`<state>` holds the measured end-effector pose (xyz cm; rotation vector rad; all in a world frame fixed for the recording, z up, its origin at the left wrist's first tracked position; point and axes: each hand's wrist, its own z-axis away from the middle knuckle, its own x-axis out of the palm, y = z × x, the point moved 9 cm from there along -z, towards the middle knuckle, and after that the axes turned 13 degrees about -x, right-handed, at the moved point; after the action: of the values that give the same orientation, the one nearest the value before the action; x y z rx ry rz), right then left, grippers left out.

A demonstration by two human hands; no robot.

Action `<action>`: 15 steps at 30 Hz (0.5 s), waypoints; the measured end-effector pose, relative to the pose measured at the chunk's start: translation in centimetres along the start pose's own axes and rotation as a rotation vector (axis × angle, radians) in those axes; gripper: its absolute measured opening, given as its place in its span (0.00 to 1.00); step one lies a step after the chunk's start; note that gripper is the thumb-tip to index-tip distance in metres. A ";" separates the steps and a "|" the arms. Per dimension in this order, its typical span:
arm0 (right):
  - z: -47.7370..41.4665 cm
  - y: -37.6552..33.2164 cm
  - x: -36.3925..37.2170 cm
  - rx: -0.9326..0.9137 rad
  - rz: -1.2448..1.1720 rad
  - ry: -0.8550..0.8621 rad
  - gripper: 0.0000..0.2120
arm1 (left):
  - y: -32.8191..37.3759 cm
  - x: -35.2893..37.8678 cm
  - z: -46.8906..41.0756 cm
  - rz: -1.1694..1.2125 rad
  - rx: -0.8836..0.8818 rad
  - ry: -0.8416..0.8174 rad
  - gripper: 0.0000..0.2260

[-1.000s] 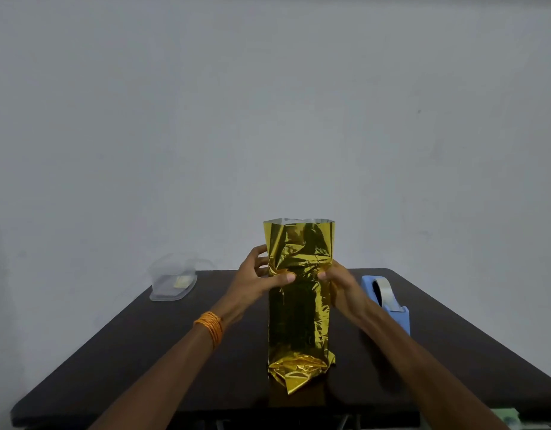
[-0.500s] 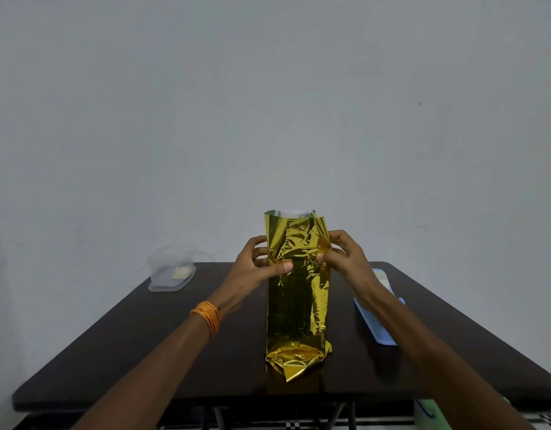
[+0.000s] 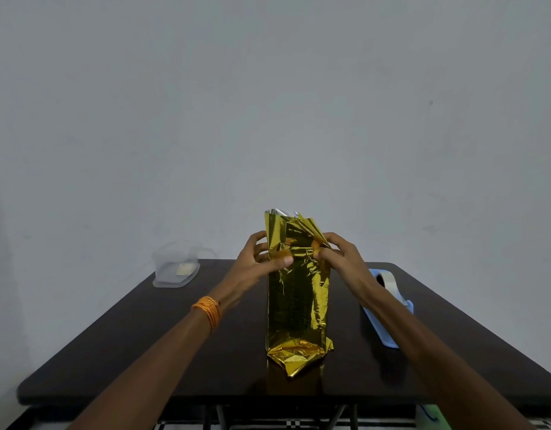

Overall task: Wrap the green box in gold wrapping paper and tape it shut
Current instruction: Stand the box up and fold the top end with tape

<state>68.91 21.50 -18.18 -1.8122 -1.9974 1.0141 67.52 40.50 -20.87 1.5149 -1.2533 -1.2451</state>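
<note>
A tall parcel in gold wrapping paper (image 3: pixel 296 299) stands upright in the middle of the dark table (image 3: pixel 144 346). The green box is hidden inside the foil. Its bottom end is folded into a crumpled point toward me. The top end stands open, with loose paper above the box. My left hand (image 3: pixel 258 259) grips the upper left side, thumb across the front. My right hand (image 3: pixel 336 256) pinches the top right corner of the paper and folds it inward.
A blue tape dispenser (image 3: pixel 389 308) with a roll of clear tape lies to the right, partly behind my right forearm. A clear plastic container (image 3: pixel 175 265) sits at the back left corner. A plain wall stands behind the table.
My right hand has risen from the side of the parcel to the top right corner and creased the paper inward. The left hand has kept its grip. The view has tilted slightly.
</note>
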 end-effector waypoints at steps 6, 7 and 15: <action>-0.6 1.7 -1.3 0.245 -0.129 0.111 0.19 | 4.1 -0.3 -0.3 0.157 0.013 0.029 0.30; -0.7 2.0 -1.5 0.289 -0.131 0.109 0.17 | 5.3 -0.2 -0.3 0.131 0.032 0.037 0.27; -1.6 0.5 -0.8 0.334 0.036 -0.091 0.07 | 9.5 1.9 -1.9 -0.144 -0.082 -0.004 0.06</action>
<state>70.49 21.21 -17.11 -1.6522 -1.7215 1.3694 67.46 36.75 -11.70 1.5660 -1.0977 -1.3762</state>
